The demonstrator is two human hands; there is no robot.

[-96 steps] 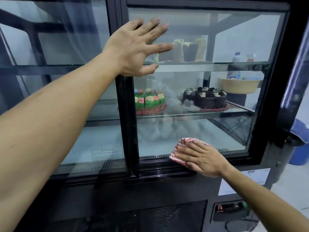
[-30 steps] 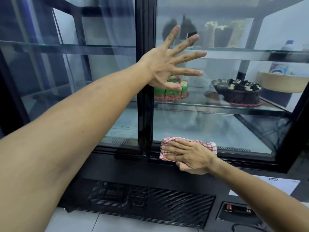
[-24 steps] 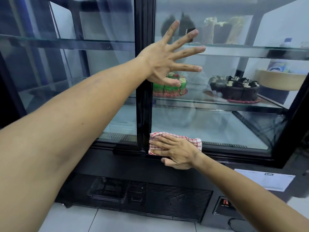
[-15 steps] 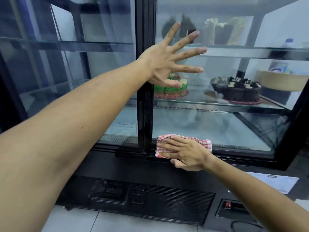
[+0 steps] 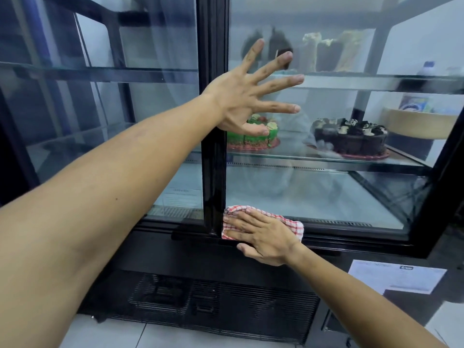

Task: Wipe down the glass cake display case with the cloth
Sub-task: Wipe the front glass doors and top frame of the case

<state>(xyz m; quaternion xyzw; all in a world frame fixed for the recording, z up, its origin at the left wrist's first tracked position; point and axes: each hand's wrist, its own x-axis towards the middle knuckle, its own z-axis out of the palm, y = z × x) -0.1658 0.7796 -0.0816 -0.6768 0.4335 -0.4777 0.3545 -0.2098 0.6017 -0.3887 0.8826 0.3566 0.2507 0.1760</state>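
The glass cake display case [image 5: 326, 197] fills the view, with a black frame and a black centre post. My right hand [image 5: 263, 237] lies flat on a folded red-and-white checked cloth [image 5: 293, 226], pressing it against the bottom left corner of the right glass pane, beside the post. The cloth's right end and upper edge show past my fingers. My left hand [image 5: 246, 96] is spread wide, fingers straight, palm against the glass and post higher up, holding nothing.
Inside, a green cake [image 5: 253, 139] and a dark chocolate cake [image 5: 351, 138] sit on the middle glass shelf. More cake pieces [image 5: 324, 54] stand on the top shelf. A black vent grille [image 5: 221, 302] runs below, a white label [image 5: 396, 276] at the lower right.
My right hand slid the cloth left and right along the bottom edge of the pane near the post. My left hand stayed spread on the glass.
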